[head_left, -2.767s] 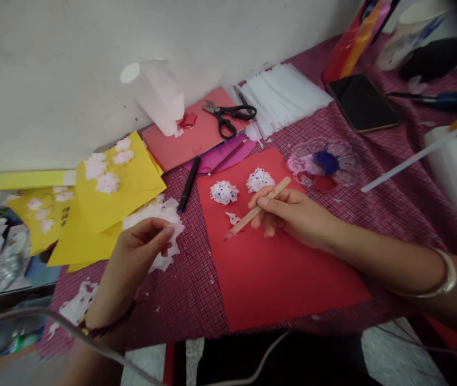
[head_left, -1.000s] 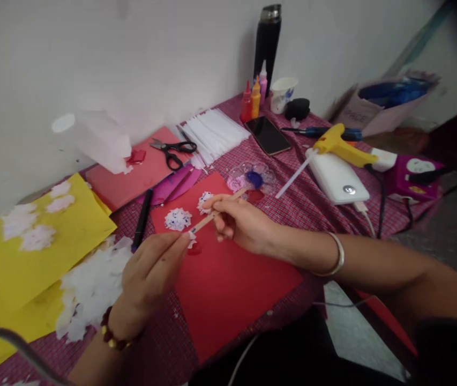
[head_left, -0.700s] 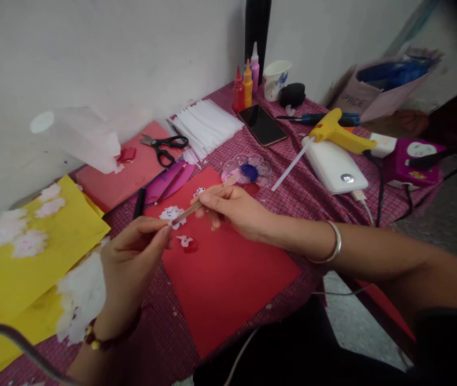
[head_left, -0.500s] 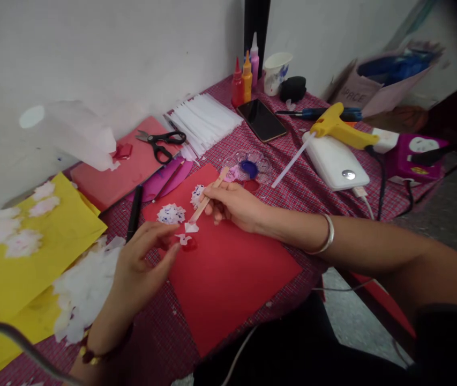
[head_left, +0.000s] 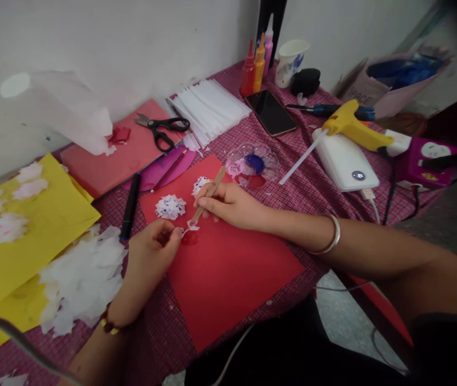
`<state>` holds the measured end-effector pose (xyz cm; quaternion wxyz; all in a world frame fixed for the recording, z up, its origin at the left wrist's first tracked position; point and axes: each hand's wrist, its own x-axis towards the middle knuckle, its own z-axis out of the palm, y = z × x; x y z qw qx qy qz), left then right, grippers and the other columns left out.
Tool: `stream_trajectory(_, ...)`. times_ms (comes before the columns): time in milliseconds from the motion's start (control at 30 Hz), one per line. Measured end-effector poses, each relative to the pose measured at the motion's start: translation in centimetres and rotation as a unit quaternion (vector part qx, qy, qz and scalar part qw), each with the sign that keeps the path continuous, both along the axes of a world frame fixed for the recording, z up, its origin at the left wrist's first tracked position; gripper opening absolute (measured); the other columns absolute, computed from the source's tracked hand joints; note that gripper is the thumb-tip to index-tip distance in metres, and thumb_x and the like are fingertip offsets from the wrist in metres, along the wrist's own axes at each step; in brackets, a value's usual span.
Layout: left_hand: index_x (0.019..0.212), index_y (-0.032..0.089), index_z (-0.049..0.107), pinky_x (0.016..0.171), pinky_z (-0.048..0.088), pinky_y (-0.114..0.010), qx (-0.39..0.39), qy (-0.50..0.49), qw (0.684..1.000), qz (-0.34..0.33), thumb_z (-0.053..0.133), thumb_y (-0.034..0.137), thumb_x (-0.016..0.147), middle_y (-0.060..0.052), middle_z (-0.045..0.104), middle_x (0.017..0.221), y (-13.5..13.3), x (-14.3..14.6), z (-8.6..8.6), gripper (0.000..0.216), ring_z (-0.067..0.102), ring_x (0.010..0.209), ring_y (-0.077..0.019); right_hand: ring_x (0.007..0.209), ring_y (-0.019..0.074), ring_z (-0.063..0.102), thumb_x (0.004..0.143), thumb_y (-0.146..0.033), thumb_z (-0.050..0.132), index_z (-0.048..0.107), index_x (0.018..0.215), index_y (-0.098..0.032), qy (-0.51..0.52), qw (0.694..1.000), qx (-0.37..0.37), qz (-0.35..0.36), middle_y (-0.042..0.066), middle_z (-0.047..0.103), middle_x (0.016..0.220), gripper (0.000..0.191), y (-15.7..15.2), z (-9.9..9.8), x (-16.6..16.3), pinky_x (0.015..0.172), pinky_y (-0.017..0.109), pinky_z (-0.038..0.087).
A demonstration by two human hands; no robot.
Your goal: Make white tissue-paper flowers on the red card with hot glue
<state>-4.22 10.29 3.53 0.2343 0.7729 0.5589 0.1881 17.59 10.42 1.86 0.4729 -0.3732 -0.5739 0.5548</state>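
A red paper sheet (head_left: 228, 268) lies on the checked cloth in front of me. My right hand (head_left: 228, 203) grips a wooden stick (head_left: 210, 193) like a pen, its tip pressing a small white paper bit (head_left: 192, 225) onto the sheet. My left hand (head_left: 151, 252) is curled at the sheet's left edge, its fingertips pinched at that white bit beside a wet glossy patch (head_left: 190, 238). Two white paper flowers speckled blue (head_left: 171, 206) (head_left: 200, 185) sit just beyond the stick.
A paint palette (head_left: 254, 163), black pen (head_left: 130, 205), scissors (head_left: 164, 128), white strips (head_left: 208, 110), phone (head_left: 275, 112), paint bottles (head_left: 257, 64), paper cup (head_left: 290, 61), yellow glue gun (head_left: 354, 128) and white power bank (head_left: 344, 166) surround the sheet. Yellow sheets (head_left: 23, 230) and white paper scraps (head_left: 79, 279) lie left.
My left hand came from the white scraps to the stick's tip, then down onto the red sheet. The stick lowered, and its tip now presses a white bit on the sheet.
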Motion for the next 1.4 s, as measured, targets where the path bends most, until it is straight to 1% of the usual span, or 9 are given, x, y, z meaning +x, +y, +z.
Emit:
stream_trajectory(133, 0.069, 0.021, 0.061, 0.052, 0.042, -0.025, -0.021, -0.039, 0.999, 0.000, 0.062, 0.038, 0.083, 0.002, 0.063, 0.058, -0.2, -0.2, 0.2, 0.023, 0.057, 0.053, -0.0137, 0.068, 0.0114, 0.055, 0.096, -0.030, 0.052, 0.057, 0.082, -0.019, -0.028, 0.999, 0.043, 0.016, -0.001, 0.059, 0.074, 0.018, -0.4, 0.3, 0.0, 0.063, 0.024, 0.043)
stream_trajectory(233, 0.080, 0.020, 0.066, 0.055, 0.045, -0.026, -0.053, -0.082, 0.995, -0.019, 0.064, 0.041, 0.085, 0.000, 0.068, 0.066, -0.7, -0.2, 0.3, 0.022, 0.060, 0.056, -0.0146, 0.073, 0.0133, 0.056, 0.096, -0.034, 0.052, 0.056, 0.083, -0.019, -0.036, 0.998, 0.058, 0.006, -0.001, 0.058, 0.074, 0.020, -0.6, 0.5, 0.1, 0.065, 0.025, 0.042)
stream_trajectory(300, 0.083, 0.021, 0.068, 0.054, 0.045, -0.026, -0.047, -0.087, 0.994, -0.036, 0.065, 0.040, 0.084, 0.001, 0.067, 0.066, -0.8, -0.3, 0.1, 0.019, 0.058, 0.056, -0.0139, 0.074, 0.0140, 0.056, 0.096, -0.035, 0.052, 0.056, 0.084, -0.019, -0.033, 0.998, 0.054, -0.007, -0.001, 0.057, 0.073, 0.020, -0.5, 0.4, 0.1, 0.065, 0.025, 0.042)
stream_trajectory(467, 0.075, 0.022, 0.067, 0.052, 0.042, -0.025, -0.008, -0.054, 0.997, -0.049, 0.063, 0.034, 0.083, 0.002, 0.062, 0.061, -0.5, -0.2, -0.8, 0.015, 0.055, 0.053, -0.0130, 0.071, 0.0133, 0.053, 0.097, -0.036, 0.052, 0.057, 0.084, -0.020, -0.028, 0.998, 0.055, -0.023, -0.001, 0.057, 0.073, 0.021, -0.4, 0.0, 0.2, 0.064, 0.025, 0.042)
stream_trajectory(667, 0.071, 0.022, 0.063, 0.052, 0.042, -0.026, -0.039, -0.056, 0.997, -0.025, 0.060, 0.032, 0.082, 0.001, 0.065, 0.061, 0.0, -0.2, -1.1, 0.016, 0.058, 0.053, -0.0140, 0.072, 0.0133, 0.054, 0.097, -0.041, 0.052, 0.056, 0.085, -0.020, -0.037, 0.998, 0.057, 0.002, -0.001, 0.057, 0.075, 0.025, -0.5, 0.4, -0.1, 0.067, 0.025, 0.042)
stream_trajectory(867, 0.069, 0.021, 0.062, 0.050, 0.039, -0.024, -0.021, -0.043, 0.998, -0.033, 0.060, 0.031, 0.080, 0.003, 0.061, 0.057, -0.2, -0.1, -0.8, 0.014, 0.054, 0.050, -0.0126, 0.074, 0.0137, 0.055, 0.098, -0.033, 0.050, 0.056, 0.082, -0.019, -0.111, 0.989, 0.092, 0.029, 0.000, 0.060, 0.076, 0.022, -0.4, 0.6, -0.5, 0.075, 0.028, 0.042)
stream_trajectory(1000, 0.067, 0.022, 0.062, 0.049, 0.039, -0.024, -0.018, -0.060, 0.997, -0.041, 0.060, 0.031, 0.081, 0.003, 0.063, 0.056, -0.2, 0.2, -0.5, 0.016, 0.054, 0.049, -0.0122, 0.080, 0.0151, 0.058, 0.099, -0.032, 0.048, 0.057, 0.083, -0.019, -0.133, 0.985, 0.100, 0.038, 0.002, 0.063, 0.082, 0.023, -0.2, 0.4, -0.7, 0.080, 0.029, 0.043)
stream_trajectory(1133, 0.069, 0.022, 0.064, 0.050, 0.039, -0.024, -0.021, -0.073, 0.996, -0.042, 0.061, 0.031, 0.081, 0.002, 0.064, 0.058, -0.1, 0.1, -0.7, 0.015, 0.056, 0.050, -0.0127, 0.081, 0.0158, 0.059, 0.099, -0.031, 0.047, 0.057, 0.087, -0.018, -0.155, 0.982, 0.099, 0.044, 0.002, 0.064, 0.084, 0.020, -0.1, 0.5, -0.9, 0.080, 0.029, 0.043)
stream_trajectory(1400, 0.072, 0.023, 0.065, 0.053, 0.039, -0.026, -0.005, -0.060, 0.997, -0.047, 0.061, 0.032, 0.082, 0.002, 0.066, 0.061, 0.0, -0.1, -0.9, 0.015, 0.056, 0.054, -0.0139, 0.083, 0.0168, 0.058, 0.100, -0.029, 0.046, 0.055, 0.084, -0.019, -0.222, 0.967, 0.105, 0.062, 0.003, 0.062, 0.084, 0.021, 0.0, 1.1, -1.6, 0.082, 0.030, 0.043)
